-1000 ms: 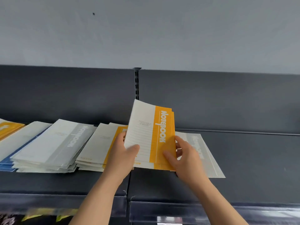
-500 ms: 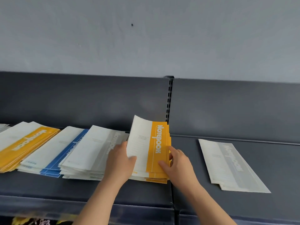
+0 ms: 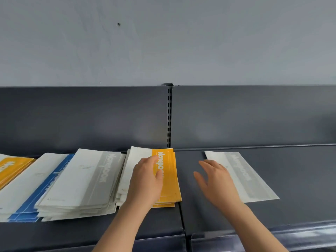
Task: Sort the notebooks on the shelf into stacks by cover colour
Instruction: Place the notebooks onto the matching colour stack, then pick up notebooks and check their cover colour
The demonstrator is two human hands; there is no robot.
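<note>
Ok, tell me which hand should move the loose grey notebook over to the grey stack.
Right. The right hand is open and empty, partly over the loose grey notebook. The left hand lies flat on the orange stack.

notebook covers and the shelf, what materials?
Orange notebook stack: looks like matte paper or thin card covers; thin page edges show at the front, no glare. Shelf: likely dark grey painted metal; slotted upright, soft sheen on back panel.
</note>
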